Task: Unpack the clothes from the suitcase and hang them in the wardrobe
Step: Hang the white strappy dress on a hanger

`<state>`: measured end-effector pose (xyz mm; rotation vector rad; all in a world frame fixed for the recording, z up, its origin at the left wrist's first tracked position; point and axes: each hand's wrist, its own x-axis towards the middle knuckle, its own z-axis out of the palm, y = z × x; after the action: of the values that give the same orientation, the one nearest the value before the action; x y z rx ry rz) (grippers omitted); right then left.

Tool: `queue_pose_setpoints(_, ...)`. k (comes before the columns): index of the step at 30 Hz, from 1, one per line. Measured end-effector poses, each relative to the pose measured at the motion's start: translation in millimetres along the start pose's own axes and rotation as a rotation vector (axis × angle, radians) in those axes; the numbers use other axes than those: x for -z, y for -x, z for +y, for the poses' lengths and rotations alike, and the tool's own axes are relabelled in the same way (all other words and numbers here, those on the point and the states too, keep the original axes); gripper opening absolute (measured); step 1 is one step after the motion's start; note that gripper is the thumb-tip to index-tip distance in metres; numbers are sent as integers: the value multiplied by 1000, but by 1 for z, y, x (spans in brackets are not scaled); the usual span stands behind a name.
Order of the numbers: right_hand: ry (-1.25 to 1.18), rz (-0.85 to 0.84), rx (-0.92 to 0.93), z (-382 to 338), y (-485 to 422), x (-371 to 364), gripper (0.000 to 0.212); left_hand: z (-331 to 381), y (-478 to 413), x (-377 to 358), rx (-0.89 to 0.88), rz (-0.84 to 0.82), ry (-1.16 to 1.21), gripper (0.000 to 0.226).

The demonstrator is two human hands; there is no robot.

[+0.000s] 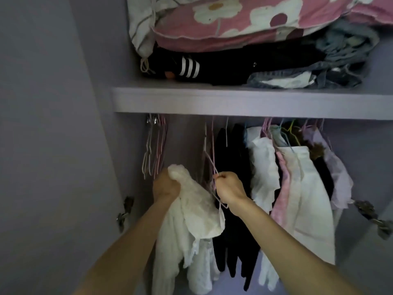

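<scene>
Inside the open wardrobe, my left hand [165, 186] is shut on a bunched white lacy garment [191, 211] that hangs down below it. Just to its right, my right hand [228, 188] pinches a thin pink wire hanger [212, 167] that hangs from the rail under the shelf. The hanger's lower corner pokes out below my right wrist, beside the garment's edge. Black clothes [231, 231] hang directly behind both hands. The suitcase is out of view.
Several empty wire hangers [153, 150] hang at the rail's left end. White, pink and lilac clothes [297, 188] fill the right side. A shelf [234, 102] above holds a floral pink quilt [244, 20], black folded clothes and denim. Door hinges [125, 209] sit on both sides.
</scene>
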<state>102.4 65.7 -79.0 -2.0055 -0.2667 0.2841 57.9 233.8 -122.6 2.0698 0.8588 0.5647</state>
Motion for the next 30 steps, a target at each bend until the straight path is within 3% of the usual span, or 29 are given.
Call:
queue_pose_setpoints(4,-84,44,66,25,-37,-34,18,-25,-37,-33,-64,71,3,31)
queue_pose_setpoints(8,-95,101,153,35,-61,-45,29,-37,-71,-50,-97,130,11,33)
queue_pose_setpoints(13,-65,162,253,25,-84,-52,19,-36,-105,-58,-120,187,61,43)
queue_pose_setpoints(22,7,222,359,30,-85,-79,35,-23,-152,-57,-124,206,112,46)
queue_pose_setpoints(30,42,169,219,-3,-136,-72,40,-21,-173,-66,-79,158,116,50)
